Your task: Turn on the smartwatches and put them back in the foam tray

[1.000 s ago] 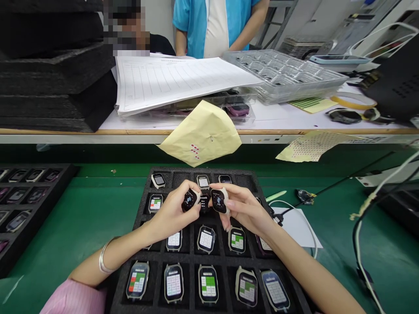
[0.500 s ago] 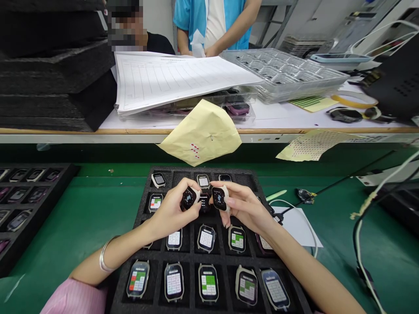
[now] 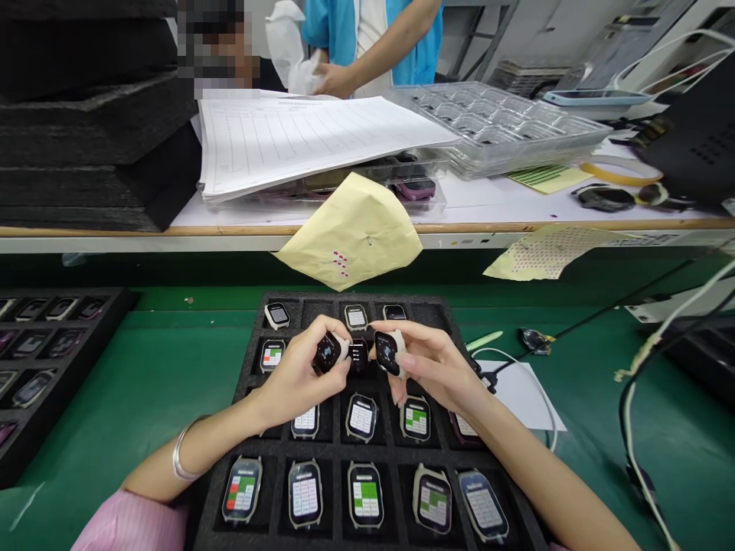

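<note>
My left hand (image 3: 307, 367) grips a smartwatch (image 3: 329, 352) without a strap, its dark lit screen tilted toward me. A second smartwatch (image 3: 387, 351) with a pale case and dark lit screen is held between the thumb and fingers of my right hand (image 3: 430, 360). Both are above a black foam tray (image 3: 333, 478) whose compartments hold several strapless watches. One watch (image 3: 359, 355) with a dark screen shows between my hands. In the front row, a watch (image 3: 366, 496) displays a green and white grid, and another watch (image 3: 242, 490) shows red and green cells.
Another foam tray of watches (image 3: 63, 367) lies at the left. Black foam trays (image 3: 86, 153) are stacked on the shelf beside papers (image 3: 310, 138) and clear plastic trays (image 3: 499, 126). Cables (image 3: 630, 398) hang at right. A co-worker in blue (image 3: 373, 46) stands behind the shelf.
The watch in my right hand has tilted and shifted slightly; the left one is nearly still. Behind the shelf, the co-worker's hands have lifted a white crumpled item to the left.
</note>
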The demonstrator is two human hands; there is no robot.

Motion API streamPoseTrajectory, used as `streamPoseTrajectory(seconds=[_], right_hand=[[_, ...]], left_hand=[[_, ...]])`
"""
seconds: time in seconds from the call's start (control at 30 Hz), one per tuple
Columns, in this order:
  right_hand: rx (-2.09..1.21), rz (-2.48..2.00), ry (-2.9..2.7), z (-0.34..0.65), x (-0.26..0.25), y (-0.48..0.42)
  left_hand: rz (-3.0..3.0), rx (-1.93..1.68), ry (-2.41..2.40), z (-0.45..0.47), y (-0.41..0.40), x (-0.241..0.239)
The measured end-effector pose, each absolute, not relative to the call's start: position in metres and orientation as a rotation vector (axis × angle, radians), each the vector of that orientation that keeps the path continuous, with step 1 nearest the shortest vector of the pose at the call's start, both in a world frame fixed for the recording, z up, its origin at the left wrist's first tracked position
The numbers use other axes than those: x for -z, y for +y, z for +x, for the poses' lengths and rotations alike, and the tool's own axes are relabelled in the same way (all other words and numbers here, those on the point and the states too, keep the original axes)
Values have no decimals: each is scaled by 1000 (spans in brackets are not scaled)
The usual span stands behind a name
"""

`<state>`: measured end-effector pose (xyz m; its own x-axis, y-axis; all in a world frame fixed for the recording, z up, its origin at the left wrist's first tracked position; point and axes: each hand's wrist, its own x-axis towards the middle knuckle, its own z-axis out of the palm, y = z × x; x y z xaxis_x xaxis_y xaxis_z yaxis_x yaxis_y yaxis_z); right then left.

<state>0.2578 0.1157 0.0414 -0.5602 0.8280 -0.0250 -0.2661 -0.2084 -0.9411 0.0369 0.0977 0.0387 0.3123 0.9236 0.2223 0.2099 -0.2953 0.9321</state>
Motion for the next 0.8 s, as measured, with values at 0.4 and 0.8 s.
streamPoseTrajectory(seconds=[0.4, 0.8], right_hand=[[-1954, -732, -1216, 254, -40, 118], [-1752, -934, -1285, 254, -28, 123]], left_hand=[[1466, -1035, 1005, 40, 103, -32], [859, -988, 863, 42, 109, -29]])
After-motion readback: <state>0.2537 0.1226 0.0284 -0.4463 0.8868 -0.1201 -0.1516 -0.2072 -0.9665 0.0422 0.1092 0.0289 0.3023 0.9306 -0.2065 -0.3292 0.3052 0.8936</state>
